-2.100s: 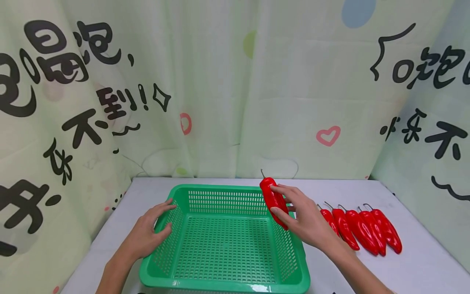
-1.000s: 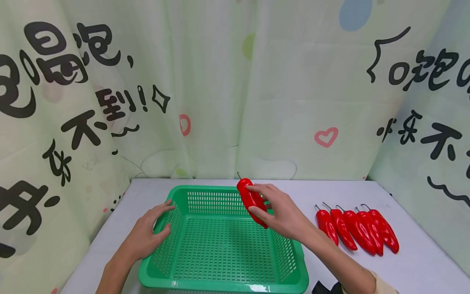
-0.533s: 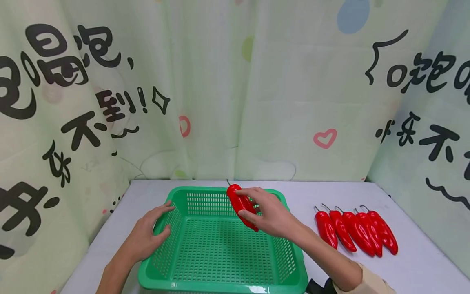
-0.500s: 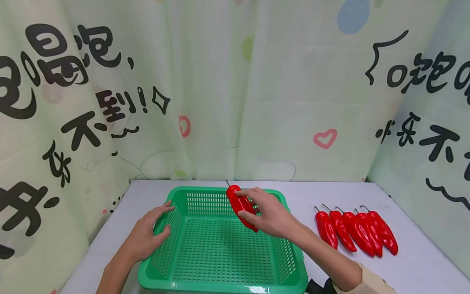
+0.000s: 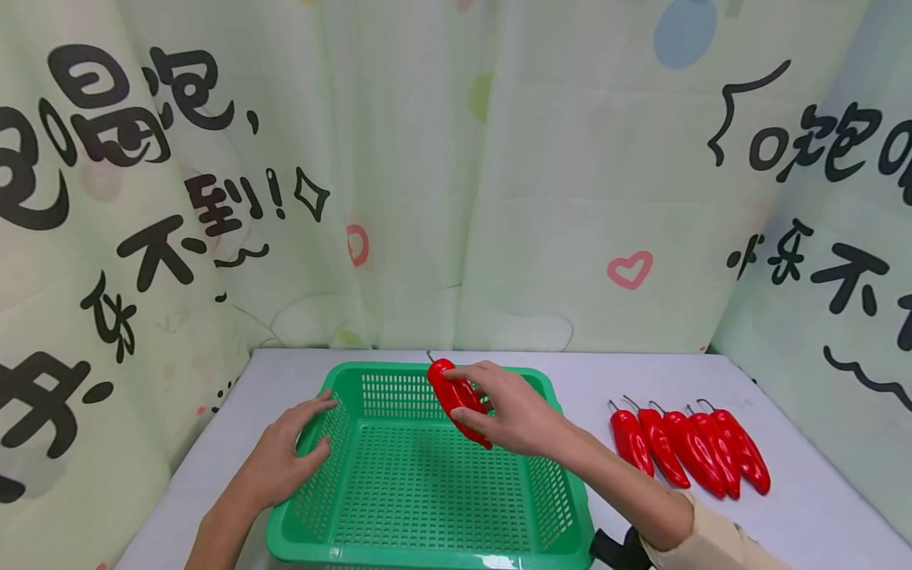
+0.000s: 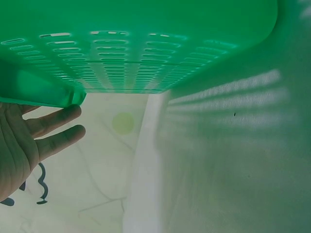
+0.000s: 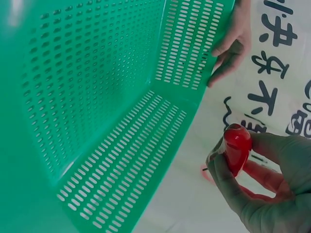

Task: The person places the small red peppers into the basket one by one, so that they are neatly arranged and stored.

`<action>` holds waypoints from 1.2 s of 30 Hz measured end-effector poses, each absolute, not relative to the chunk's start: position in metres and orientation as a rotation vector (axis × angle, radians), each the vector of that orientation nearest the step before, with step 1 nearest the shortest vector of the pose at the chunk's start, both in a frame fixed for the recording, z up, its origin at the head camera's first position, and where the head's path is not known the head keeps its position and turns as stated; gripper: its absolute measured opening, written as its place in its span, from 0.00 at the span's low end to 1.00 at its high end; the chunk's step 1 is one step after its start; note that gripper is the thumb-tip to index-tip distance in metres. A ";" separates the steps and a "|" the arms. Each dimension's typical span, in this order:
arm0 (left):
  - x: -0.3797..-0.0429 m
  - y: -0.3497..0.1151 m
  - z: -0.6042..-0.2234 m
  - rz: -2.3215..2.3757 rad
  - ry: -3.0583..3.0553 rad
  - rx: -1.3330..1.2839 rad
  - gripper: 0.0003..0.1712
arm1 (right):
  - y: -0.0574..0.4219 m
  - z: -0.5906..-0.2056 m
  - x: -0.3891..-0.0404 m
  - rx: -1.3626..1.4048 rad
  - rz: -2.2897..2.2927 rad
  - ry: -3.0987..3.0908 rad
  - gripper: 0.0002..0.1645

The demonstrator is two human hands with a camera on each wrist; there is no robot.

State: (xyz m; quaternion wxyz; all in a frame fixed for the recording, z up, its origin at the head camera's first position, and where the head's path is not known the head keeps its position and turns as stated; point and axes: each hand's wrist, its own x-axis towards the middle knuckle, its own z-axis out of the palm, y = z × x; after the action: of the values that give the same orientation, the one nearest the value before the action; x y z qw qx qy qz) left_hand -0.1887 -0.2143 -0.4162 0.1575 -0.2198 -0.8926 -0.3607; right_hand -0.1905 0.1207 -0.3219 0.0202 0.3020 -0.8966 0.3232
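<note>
A glossy red chili pepper (image 5: 456,397) with a thin stem is pinched between the thumb and fingers of my right hand (image 5: 507,412). It hangs tilted over the back half of the green plastic basket (image 5: 427,560); in the right wrist view the pepper (image 7: 237,145) is seen from its end. At the basket's left rim rests my left hand (image 5: 294,451), fingers spread and nearly straight. In the left wrist view, fingers of that left hand (image 6: 29,141) touch the rim from outside. The basket's perforated floor shows with nothing lying on it.
Several red chili peppers (image 5: 687,447) lie side by side on the white table (image 5: 712,530), right of the basket. A printed curtain (image 5: 556,198) encloses the table at the back and sides. A black strap (image 5: 620,548) sits by the right sleeve.
My right hand has carried the red chili pepper leftward from the basket's right rim to over its middle back, slightly lower. The left hand stays at the left rim.
</note>
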 end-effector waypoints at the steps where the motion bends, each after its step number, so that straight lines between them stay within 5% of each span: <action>1: -0.189 -0.215 -0.416 -1.036 -2.553 -0.629 0.27 | 0.119 -0.321 -0.191 0.943 1.005 -2.788 0.28; 36: -0.190 -0.215 -0.417 -1.015 -2.572 -0.598 0.27 | 0.053 -0.344 -0.214 1.151 0.835 -3.042 0.23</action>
State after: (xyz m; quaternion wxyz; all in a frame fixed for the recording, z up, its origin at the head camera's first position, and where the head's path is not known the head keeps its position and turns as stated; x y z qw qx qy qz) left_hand -0.1900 -0.2147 -0.4165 0.1557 -0.2089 -0.8981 -0.3544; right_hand -0.2144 0.0535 -0.3444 -0.1082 0.3407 -0.9006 0.2473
